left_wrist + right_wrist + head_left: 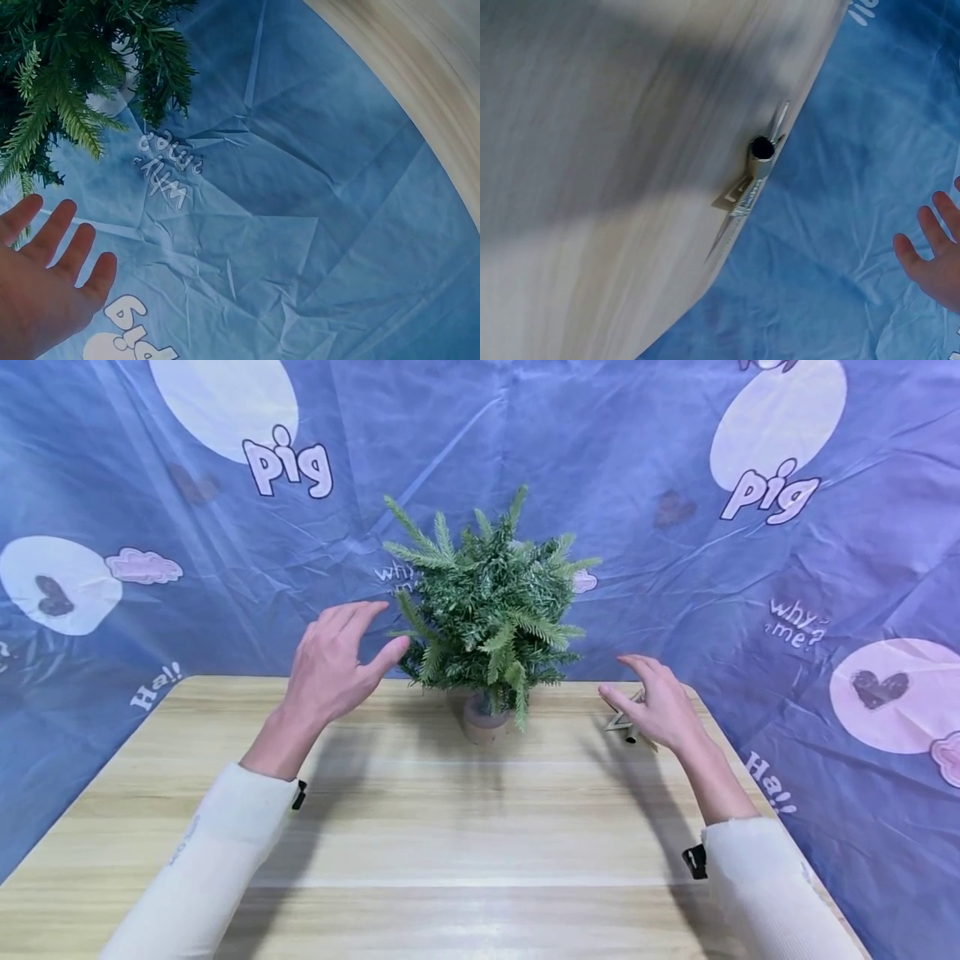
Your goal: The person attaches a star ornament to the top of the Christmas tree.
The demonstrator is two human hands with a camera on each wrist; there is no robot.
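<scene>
A small artificial Christmas tree (495, 602) stands upright near the table's back edge, its round base (485, 722) resting on the wood. My left hand (333, 660) is raised beside the tree's left side, fingers spread and thumb near the lower branches, holding nothing. In the left wrist view, that hand's fingers (66, 240) reach just below the green branches (75, 112). My right hand (660, 706) hovers at the back right with fingers extended, also holding nothing. Beneath it lies a gold star ornament (619, 722), partly hidden by the hand; its hollow socket (762, 150) shows in the right wrist view.
The light wooden table (480, 852) ends at a blue printed cloth (600, 443), which hangs close behind its back edge and along both sides. Small black devices (696, 862) are strapped at both wrists.
</scene>
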